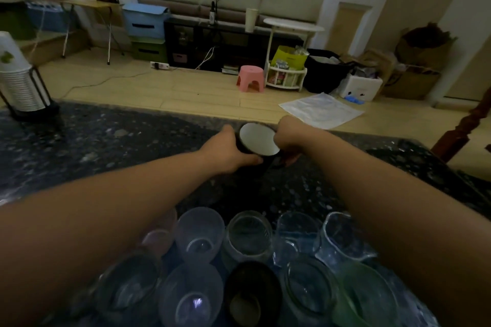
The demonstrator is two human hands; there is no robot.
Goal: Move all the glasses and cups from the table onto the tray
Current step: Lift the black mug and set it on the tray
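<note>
1. Far left on the dark speckled countertop point(93, 141) I've got a stack of white paper cups point(16, 79) lying tilted in a black wire holder, well apart from the hands.
2. Left hand point(225, 151) is stretched out toward the far edge of the counter, fingers curled round the left side of a black mug point(256, 141) w/ a white inside, thumb on the near side. Solid hold afaict.
3. That mug is tipped so its mouth faces me, sitting btwn both hands near the far counter edge. Can't tell if it's touching the counter or lifted.
4. Right hand point(289, 135) is on the mug's right side, fingers bent round what looks like the handle area. The handle itself is hidden, so exact grip is hard to read, but it's closed on the mug.
5. Near edge, under my forearms: clear plastic cups point(199, 233), a glass jar point(249, 236), another black mug point(252, 292) and a green cup point(364, 297), all upright and packed close together on a blue tray point(300, 249). The tray is mostly hidden under them.
6. Beyond the counter on the right, a pink stool point(251, 78) on the floor.
</note>
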